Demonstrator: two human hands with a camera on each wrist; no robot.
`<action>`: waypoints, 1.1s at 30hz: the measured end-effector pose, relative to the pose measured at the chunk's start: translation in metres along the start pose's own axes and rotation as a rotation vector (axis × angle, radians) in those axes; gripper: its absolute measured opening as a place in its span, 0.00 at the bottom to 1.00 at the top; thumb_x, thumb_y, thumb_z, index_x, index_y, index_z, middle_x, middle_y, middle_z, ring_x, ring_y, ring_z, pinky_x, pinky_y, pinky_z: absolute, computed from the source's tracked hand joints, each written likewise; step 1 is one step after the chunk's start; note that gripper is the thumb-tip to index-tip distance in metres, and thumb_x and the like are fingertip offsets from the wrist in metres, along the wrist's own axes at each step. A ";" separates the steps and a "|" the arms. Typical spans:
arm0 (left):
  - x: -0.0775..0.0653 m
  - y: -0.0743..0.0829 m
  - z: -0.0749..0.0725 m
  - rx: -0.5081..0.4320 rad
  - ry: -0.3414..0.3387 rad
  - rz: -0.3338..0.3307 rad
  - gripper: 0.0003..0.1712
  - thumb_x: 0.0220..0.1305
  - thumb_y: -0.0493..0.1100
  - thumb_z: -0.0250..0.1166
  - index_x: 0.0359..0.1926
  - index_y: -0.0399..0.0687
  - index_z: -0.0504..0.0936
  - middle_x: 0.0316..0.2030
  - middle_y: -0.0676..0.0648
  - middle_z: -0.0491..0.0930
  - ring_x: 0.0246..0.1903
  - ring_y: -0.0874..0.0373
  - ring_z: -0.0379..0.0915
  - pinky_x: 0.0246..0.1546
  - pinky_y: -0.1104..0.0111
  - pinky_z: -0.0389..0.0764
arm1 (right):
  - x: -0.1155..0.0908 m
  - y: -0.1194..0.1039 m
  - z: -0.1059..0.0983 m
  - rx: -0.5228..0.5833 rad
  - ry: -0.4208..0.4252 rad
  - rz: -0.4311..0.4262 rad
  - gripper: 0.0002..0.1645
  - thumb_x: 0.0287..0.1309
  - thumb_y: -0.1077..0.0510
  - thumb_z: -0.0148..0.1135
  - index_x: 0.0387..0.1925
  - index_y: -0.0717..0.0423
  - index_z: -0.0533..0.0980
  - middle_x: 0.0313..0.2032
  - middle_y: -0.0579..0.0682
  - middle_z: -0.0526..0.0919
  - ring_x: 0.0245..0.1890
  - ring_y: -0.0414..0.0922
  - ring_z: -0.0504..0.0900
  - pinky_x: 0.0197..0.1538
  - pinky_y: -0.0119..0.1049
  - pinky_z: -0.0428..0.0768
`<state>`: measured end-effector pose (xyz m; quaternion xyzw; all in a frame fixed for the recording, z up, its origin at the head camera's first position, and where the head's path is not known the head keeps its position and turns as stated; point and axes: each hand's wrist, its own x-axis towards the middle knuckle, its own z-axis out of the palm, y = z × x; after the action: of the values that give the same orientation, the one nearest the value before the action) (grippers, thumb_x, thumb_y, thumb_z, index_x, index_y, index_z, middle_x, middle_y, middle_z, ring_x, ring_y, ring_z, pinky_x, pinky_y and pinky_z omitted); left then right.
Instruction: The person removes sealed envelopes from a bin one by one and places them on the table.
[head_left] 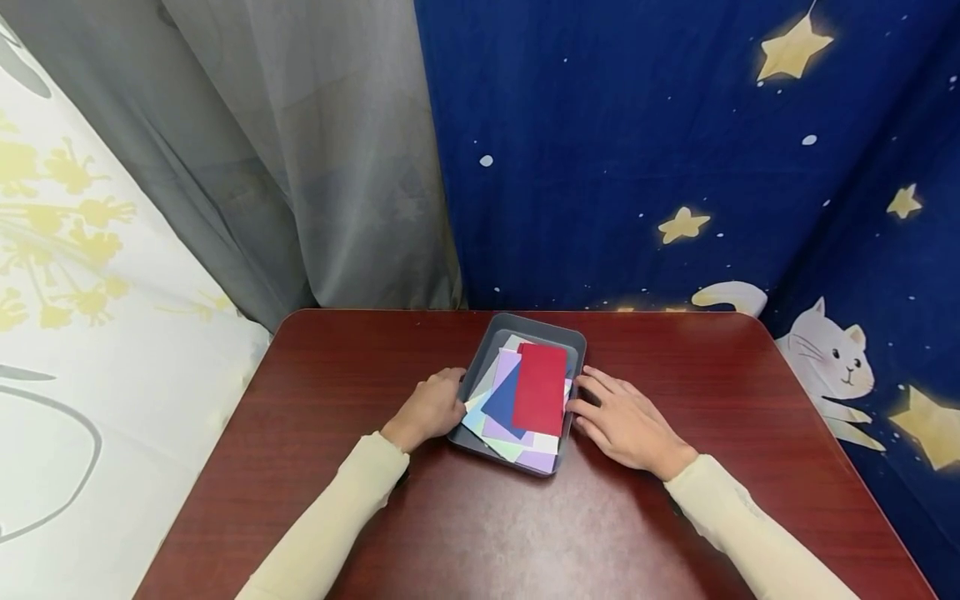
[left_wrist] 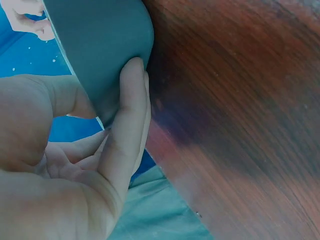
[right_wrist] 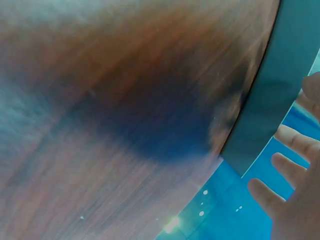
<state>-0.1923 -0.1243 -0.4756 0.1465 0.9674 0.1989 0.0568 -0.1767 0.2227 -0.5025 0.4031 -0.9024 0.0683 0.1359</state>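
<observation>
A dark grey tray [head_left: 517, 322] lies slightly turned on the table, holding a loose pile of coloured paper pieces. On top is a red paper piece [head_left: 540, 389]; a blue one [head_left: 504, 404] and pale purple, white and green ones show beneath it. At the tray's left side, my left hand [head_left: 429, 408] grips the rim, the thumb over the edge and fingers along the outer wall [left_wrist: 107, 45]. My right hand [head_left: 626, 421] is at the opposite side, its spread fingers at the right rim; the right wrist view shows them beside the tray wall [right_wrist: 272, 100].
The reddish-brown wooden table [head_left: 345, 358] extends around the tray. Behind it hang a grey curtain [head_left: 337, 167] and a blue curtain [head_left: 585, 167] with stars; a white patterned cloth [head_left: 97, 350] is at the left.
</observation>
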 end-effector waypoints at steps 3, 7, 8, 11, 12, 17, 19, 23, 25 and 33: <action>-0.003 -0.001 0.000 0.008 -0.006 0.021 0.29 0.63 0.37 0.60 0.66 0.37 0.70 0.58 0.41 0.74 0.48 0.51 0.77 0.49 0.59 0.77 | -0.002 -0.007 -0.002 0.002 0.014 -0.029 0.19 0.65 0.46 0.56 0.55 0.41 0.80 0.60 0.56 0.72 0.67 0.57 0.63 0.60 0.55 0.66; -0.006 -0.002 0.000 0.005 -0.003 0.037 0.29 0.63 0.37 0.61 0.66 0.42 0.71 0.57 0.44 0.76 0.46 0.54 0.77 0.47 0.60 0.78 | -0.005 -0.018 -0.004 0.032 0.052 -0.068 0.15 0.62 0.48 0.60 0.50 0.41 0.81 0.51 0.56 0.73 0.56 0.54 0.70 0.58 0.54 0.68; -0.007 -0.002 0.000 0.008 0.000 0.044 0.28 0.63 0.37 0.61 0.66 0.43 0.71 0.57 0.45 0.76 0.45 0.55 0.77 0.47 0.59 0.78 | -0.006 -0.021 -0.004 0.040 0.060 -0.076 0.14 0.62 0.48 0.60 0.48 0.41 0.81 0.49 0.55 0.73 0.53 0.52 0.71 0.58 0.53 0.67; -0.008 -0.002 0.000 0.008 -0.003 0.060 0.28 0.65 0.38 0.61 0.66 0.46 0.72 0.56 0.46 0.77 0.43 0.56 0.77 0.45 0.60 0.78 | -0.010 -0.030 -0.005 0.040 0.068 -0.098 0.11 0.61 0.49 0.60 0.45 0.40 0.81 0.44 0.53 0.73 0.47 0.51 0.72 0.58 0.53 0.66; -0.009 -0.002 0.001 0.009 -0.002 0.067 0.27 0.65 0.38 0.61 0.66 0.47 0.72 0.55 0.47 0.77 0.43 0.56 0.78 0.44 0.60 0.79 | -0.012 -0.033 -0.006 0.034 0.064 -0.103 0.10 0.61 0.49 0.60 0.44 0.39 0.80 0.43 0.52 0.73 0.46 0.50 0.72 0.57 0.52 0.66; -0.012 -0.002 0.001 0.047 0.004 0.095 0.25 0.66 0.40 0.60 0.64 0.51 0.74 0.53 0.49 0.79 0.39 0.57 0.78 0.41 0.59 0.79 | -0.021 -0.050 -0.008 0.007 0.045 -0.132 0.09 0.62 0.47 0.59 0.44 0.37 0.79 0.41 0.49 0.72 0.41 0.49 0.70 0.53 0.50 0.68; -0.014 -0.002 0.001 0.068 0.011 0.108 0.23 0.66 0.41 0.60 0.63 0.51 0.75 0.52 0.49 0.80 0.38 0.57 0.78 0.38 0.59 0.79 | -0.024 -0.057 -0.009 0.003 0.040 -0.149 0.09 0.62 0.47 0.59 0.44 0.37 0.78 0.40 0.49 0.72 0.40 0.48 0.70 0.51 0.50 0.68; -0.015 -0.001 0.001 0.089 0.028 0.145 0.22 0.66 0.41 0.60 0.61 0.51 0.77 0.52 0.48 0.80 0.37 0.57 0.79 0.37 0.58 0.80 | -0.030 -0.072 -0.013 0.008 0.038 -0.179 0.09 0.62 0.47 0.60 0.43 0.37 0.77 0.39 0.47 0.70 0.39 0.47 0.69 0.45 0.47 0.69; -0.015 0.000 0.001 0.098 0.037 0.163 0.21 0.66 0.41 0.60 0.60 0.50 0.77 0.52 0.48 0.80 0.39 0.56 0.79 0.37 0.57 0.80 | -0.031 -0.079 -0.015 0.012 0.033 -0.194 0.09 0.61 0.47 0.60 0.44 0.37 0.77 0.38 0.46 0.69 0.38 0.47 0.68 0.44 0.46 0.68; -0.012 0.003 0.002 0.125 0.036 0.195 0.20 0.66 0.40 0.60 0.58 0.49 0.78 0.50 0.49 0.80 0.40 0.57 0.79 0.39 0.57 0.79 | -0.035 -0.105 -0.023 -0.013 -0.027 -0.261 0.17 0.63 0.51 0.50 0.51 0.35 0.76 0.41 0.44 0.72 0.39 0.47 0.68 0.40 0.44 0.70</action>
<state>-0.1796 -0.1243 -0.4754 0.2395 0.9599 0.1453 0.0106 -0.0714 0.1834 -0.4892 0.5172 -0.8444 0.0389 0.1341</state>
